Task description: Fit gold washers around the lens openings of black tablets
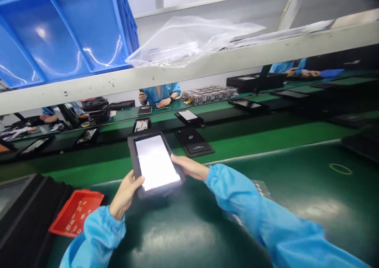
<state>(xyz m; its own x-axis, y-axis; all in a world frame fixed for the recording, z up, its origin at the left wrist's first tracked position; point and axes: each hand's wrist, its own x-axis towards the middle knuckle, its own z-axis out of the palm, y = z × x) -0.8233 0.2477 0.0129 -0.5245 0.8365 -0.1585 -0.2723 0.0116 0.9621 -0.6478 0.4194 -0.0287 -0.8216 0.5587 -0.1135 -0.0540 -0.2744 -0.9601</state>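
The left hand (126,195) and right hand (189,168) clasp one dark-cased tablet (154,163) by opposite edges above the green tabletop (296,169), a steady hold that leaves the lit screen (156,169) uncovered. Near left lies one red tray (91,199) of small rings (79,208); far left, one blue crate (59,31); overhead, one clear plastic bag (183,43).

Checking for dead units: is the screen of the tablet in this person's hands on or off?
On: the tablet screen shows an even, bright white glow.
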